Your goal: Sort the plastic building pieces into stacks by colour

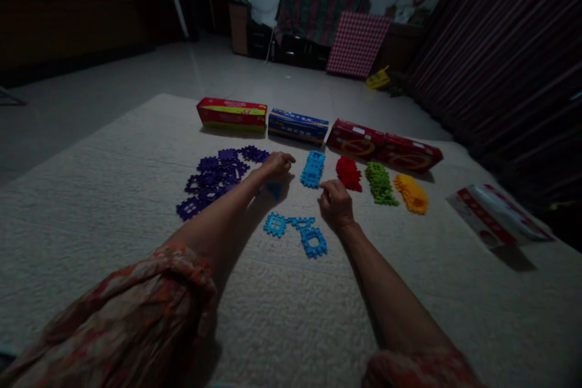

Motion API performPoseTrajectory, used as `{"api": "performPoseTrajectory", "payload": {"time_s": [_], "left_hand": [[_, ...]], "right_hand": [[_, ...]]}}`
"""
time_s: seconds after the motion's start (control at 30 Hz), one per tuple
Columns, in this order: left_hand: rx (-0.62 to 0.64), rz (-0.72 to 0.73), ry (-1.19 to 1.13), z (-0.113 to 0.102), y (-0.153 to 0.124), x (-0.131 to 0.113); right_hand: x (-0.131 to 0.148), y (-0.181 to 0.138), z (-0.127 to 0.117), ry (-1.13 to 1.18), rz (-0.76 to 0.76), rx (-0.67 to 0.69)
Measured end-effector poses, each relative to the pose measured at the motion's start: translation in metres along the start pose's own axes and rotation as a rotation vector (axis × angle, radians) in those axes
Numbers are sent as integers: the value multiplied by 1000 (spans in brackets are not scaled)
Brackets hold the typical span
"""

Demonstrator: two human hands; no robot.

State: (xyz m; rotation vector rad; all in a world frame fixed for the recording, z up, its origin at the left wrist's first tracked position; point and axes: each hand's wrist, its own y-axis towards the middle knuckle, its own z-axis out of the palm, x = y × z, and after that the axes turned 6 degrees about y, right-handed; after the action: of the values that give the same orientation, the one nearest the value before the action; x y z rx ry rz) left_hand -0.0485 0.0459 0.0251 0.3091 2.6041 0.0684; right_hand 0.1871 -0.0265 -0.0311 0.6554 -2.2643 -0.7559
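A neat stack of light-blue interlocking plastic tiles [313,168] lies between my two hands. To its left, my left hand [278,165] hovers with loosely stretched fingers pointing at the stack, and I see nothing held in it. My right hand [336,201] is at the stack's near right corner with its fingers curled; whether they pinch something or touch the stack is hard to see. Closer to me lie loose blue tiles, among them a window-patterned square tile [275,225] and a tile with a round hole [313,242]. A blue triangular tile [274,190] shows under my left wrist.
Dark purple tiles [213,176] are heaped at left. Rows of red tiles [348,173], green tiles [381,183] and yellow tiles [411,193] extend rightward. Behind stand a red-yellow box [231,114], a blue box [297,126] and dark red boxes [384,144]. A clear-wrapped package [502,215] lies far right.
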Motion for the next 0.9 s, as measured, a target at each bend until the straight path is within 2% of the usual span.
{"api": "performPoseTrajectory", "payload": {"time_s": [0.1, 0.2, 0.33, 0.47, 0.57, 0.7, 0.9], "left_hand": [[-65, 58, 15, 1, -35, -3], [-151, 91, -9, 15, -73, -1], [-212, 169, -44, 37, -117, 2], [-228, 360, -36, 50, -144, 2], [-189, 435, -10, 56, -156, -1], [-154, 452, 4, 62, -160, -4], [-161, 372, 94, 61, -149, -9]], "right_hand": [[13, -14, -2, 107, 132, -52], [26, -25, -5, 221, 252, -48], [41, -38, -16, 302, 317, 88], [61, -55, -33, 299, 321, 254], [82, -71, -44, 205, 259, 333], [106, -87, -47, 71, 278, 281], [105, -76, -27, 94, 267, 233]]}}
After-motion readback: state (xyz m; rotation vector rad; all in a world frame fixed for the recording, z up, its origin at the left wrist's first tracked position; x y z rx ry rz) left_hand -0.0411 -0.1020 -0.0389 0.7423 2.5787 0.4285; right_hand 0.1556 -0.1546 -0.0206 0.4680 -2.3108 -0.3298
